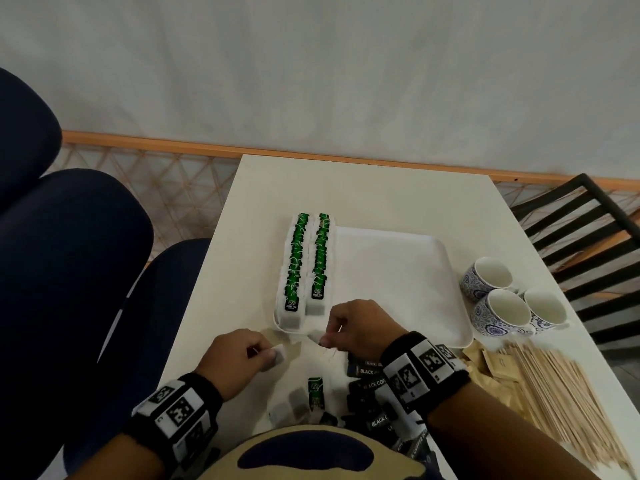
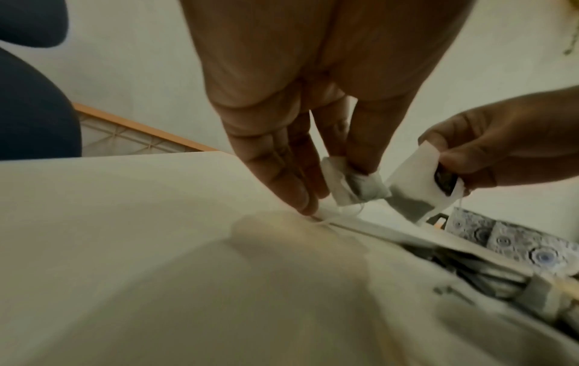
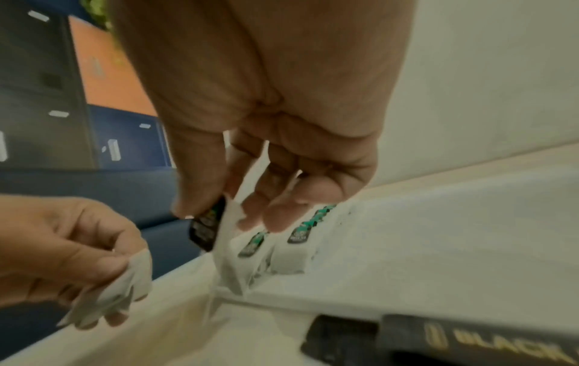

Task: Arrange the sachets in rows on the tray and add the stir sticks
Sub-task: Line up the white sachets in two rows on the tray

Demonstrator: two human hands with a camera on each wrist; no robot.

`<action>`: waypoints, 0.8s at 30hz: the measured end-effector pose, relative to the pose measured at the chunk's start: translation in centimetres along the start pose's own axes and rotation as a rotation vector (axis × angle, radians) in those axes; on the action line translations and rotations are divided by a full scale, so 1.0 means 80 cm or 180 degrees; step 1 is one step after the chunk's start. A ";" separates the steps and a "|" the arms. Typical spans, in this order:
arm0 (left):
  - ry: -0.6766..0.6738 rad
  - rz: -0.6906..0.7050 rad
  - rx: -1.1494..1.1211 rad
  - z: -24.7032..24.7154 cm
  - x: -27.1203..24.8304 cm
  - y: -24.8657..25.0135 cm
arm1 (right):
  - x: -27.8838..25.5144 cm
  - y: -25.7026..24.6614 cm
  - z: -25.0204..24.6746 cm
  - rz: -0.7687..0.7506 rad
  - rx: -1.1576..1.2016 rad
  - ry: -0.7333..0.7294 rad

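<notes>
1. The left hand point(image 1: 232, 358) pinched one tea bag point(image 2: 355, 184) between thumb and fingers point(image 2: 289, 178), just above the desk point(image 1: 363, 188).
2. The right hand point(image 1: 360, 325) pinched a second tea bag point(image 2: 416, 184) with its dark tag, hanging long axis downward at the near rim of the tray point(image 1: 446, 265).
3. Two rows of green tea sachets point(image 1: 306, 261) ran front to back along the tray's left side.
4. Stir sticks point(image 1: 561, 400) lay heaped on the desk to the right.
</notes>
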State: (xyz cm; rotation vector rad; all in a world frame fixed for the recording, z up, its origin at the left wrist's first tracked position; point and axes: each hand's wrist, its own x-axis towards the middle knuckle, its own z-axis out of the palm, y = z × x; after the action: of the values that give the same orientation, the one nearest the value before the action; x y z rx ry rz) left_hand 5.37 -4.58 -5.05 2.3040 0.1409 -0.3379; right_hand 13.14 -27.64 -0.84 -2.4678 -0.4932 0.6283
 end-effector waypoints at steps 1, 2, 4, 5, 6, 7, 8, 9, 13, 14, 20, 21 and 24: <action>0.0055 -0.0003 -0.0120 -0.002 0.001 0.001 | 0.001 -0.001 -0.003 0.0007 0.0023 0.0041; 0.0106 -0.0015 -0.0254 -0.003 0.003 0.002 | 0.002 -0.002 -0.006 -0.0013 -0.0019 0.0099; 0.0155 -0.0110 -0.0614 -0.005 0.006 0.004 | 0.004 -0.003 -0.012 -0.0007 0.0000 0.0182; 0.0156 -0.0184 -0.0846 -0.006 0.008 0.006 | 0.005 -0.004 -0.014 0.0024 0.0127 0.0181; 0.0151 -0.0245 -0.1072 -0.007 0.009 0.009 | 0.007 -0.004 -0.016 0.0065 0.0267 0.0165; 0.0137 -0.0296 -0.1260 -0.008 0.010 0.013 | 0.009 -0.004 -0.017 0.0110 0.0360 0.0150; 0.0125 -0.0339 -0.1423 -0.009 0.011 0.016 | 0.011 -0.004 -0.018 0.0138 0.0406 0.0150; 0.0110 -0.0376 -0.1570 -0.009 0.012 0.019 | 0.013 -0.002 -0.018 0.0167 0.0436 0.0171; 0.0015 -0.0430 -0.1976 -0.010 0.018 0.019 | 0.027 0.002 -0.021 0.0148 0.0211 0.0061; -0.0013 -0.0432 -0.2017 -0.010 0.020 0.017 | 0.030 0.002 -0.021 0.0144 0.0078 0.0063; -0.0110 -0.0367 -0.1973 -0.011 0.028 0.014 | 0.054 0.003 -0.017 0.0132 -0.0191 -0.0033; -0.0103 -0.0371 -0.1966 -0.010 0.029 0.012 | 0.058 0.004 -0.016 0.0127 -0.0185 -0.0108; -0.0072 -0.0403 -0.1996 -0.009 0.034 0.007 | 0.071 0.004 -0.012 0.0135 -0.0194 -0.0210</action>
State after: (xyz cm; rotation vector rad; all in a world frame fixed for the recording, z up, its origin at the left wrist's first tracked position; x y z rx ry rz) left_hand 8.23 -4.41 -4.98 1.6742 0.3321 -0.3274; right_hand 18.38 -25.65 -2.20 -2.5275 -0.4932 0.7238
